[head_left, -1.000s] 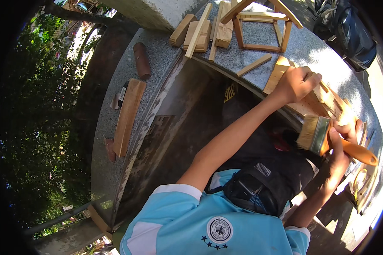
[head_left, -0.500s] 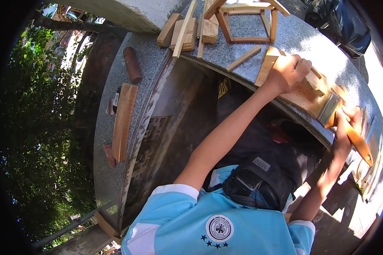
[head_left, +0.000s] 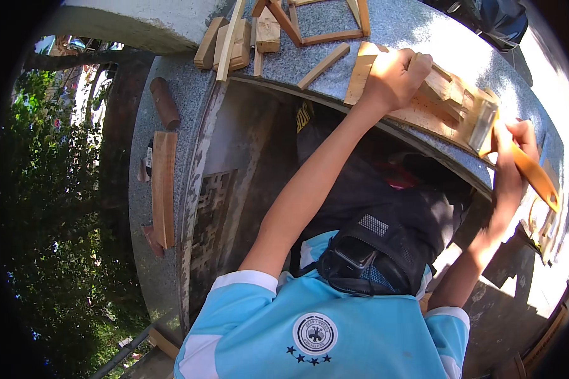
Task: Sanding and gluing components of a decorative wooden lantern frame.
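My right hand (head_left: 512, 151) is closed on a paintbrush (head_left: 537, 174) with an orange handle and a wide metal ferrule. Its brush end touches or hovers just over the right end of a flat wooden board (head_left: 423, 121); I cannot tell which. A rough wooden block (head_left: 446, 88) lies along the board. My left hand (head_left: 395, 79) makes a fist over the block's left end and grips it. The fingertips are hidden behind the knuckles.
A wooden frame (head_left: 335, 38) and a loose stick (head_left: 323, 66) lie farther back on the stone counter (head_left: 335, 88). Several wood blocks (head_left: 237, 50) sit by the wall. On the left stretch are a brown cylinder (head_left: 164, 104) and a long wood piece (head_left: 164, 189).
The view has shifted, so the counter sits farther left and higher. My right hand has turned the brush more upright at the board's end. My left hand keeps its grip on the block.
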Tool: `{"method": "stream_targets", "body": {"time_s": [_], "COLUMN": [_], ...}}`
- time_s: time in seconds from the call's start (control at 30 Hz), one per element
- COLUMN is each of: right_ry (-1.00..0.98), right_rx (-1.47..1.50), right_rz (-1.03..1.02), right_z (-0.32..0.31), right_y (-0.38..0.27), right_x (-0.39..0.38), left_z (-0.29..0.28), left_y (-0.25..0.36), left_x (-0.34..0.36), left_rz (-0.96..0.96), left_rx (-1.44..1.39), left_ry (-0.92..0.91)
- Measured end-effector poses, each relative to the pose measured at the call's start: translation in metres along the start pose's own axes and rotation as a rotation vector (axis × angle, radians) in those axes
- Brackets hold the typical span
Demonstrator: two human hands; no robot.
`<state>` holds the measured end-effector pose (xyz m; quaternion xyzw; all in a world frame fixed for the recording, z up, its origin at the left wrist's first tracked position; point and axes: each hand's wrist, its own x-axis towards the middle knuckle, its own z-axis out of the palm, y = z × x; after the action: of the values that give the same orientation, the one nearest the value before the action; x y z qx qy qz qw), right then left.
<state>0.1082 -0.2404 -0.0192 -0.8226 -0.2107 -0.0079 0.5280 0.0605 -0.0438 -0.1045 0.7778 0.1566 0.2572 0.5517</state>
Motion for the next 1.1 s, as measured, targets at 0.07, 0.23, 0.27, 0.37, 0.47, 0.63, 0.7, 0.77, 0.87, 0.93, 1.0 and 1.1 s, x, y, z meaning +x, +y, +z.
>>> {"method": "stream_targets", "body": {"time_s": [0.07, 0.23, 0.27, 0.37, 0.47, 0.63, 0.7, 0.77, 0.87, 0.93, 1.0, 1.1], "right_ry": [-0.030, 0.104, 0.003, -0.001, 0.207, 0.110, 0.247, -0.060, 0.103, 0.289, 0.120, 0.042], "right_rx": [0.381, 0.032, 0.187, 0.380, 0.068, 0.248, 0.116, 0.291, 0.474, 0.366, 0.194, 0.406], "right_rz": [0.211, -0.002, 0.110, 0.290, -0.246, -0.263, -0.265, 0.056, 0.006, -0.204, -0.071, 0.081], "right_z": [-0.002, 0.001, 0.001, 0.001, 0.003, 0.008, 0.011, 0.010, 0.008, 0.008, 0.009, 0.010], "right_y": [-0.002, 0.004, 0.008, 0.022, 0.032, 0.025, 0.017, 0.009, 0.002, 0.000, 0.000, 0.002], "right_x": [0.002, 0.005, 0.006, 0.005, 0.005, 0.002, 0.000, -0.001, -0.002, -0.001, 0.000, 0.004], "left_z": [0.001, 0.001, 0.001, 0.000, -0.001, 0.001, 0.001, 0.000, -0.001, -0.002, -0.003, -0.004], "left_y": [0.000, -0.001, -0.001, -0.001, -0.001, -0.001, 0.000, 0.000, 0.001, 0.002, 0.003, 0.004], "left_x": [0.002, 0.000, 0.000, 0.000, 0.000, 0.000, 0.000, 0.000, 0.001, -0.001, -0.001, -0.002], "left_rz": [0.031, -0.084, -0.080, -0.063, -0.099, -0.076, -0.060, -0.044, -0.032, -0.052, -0.077, -0.056], "left_rx": [-0.017, -0.073, -0.069, -0.075, -0.088, -0.097, -0.105, -0.109, -0.123, -0.129, -0.098, -0.186], "left_ry": [0.038, -0.031, -0.027, -0.025, -0.044, -0.015, -0.003, -0.017, -0.028, -0.026, -0.052, -0.041]}}
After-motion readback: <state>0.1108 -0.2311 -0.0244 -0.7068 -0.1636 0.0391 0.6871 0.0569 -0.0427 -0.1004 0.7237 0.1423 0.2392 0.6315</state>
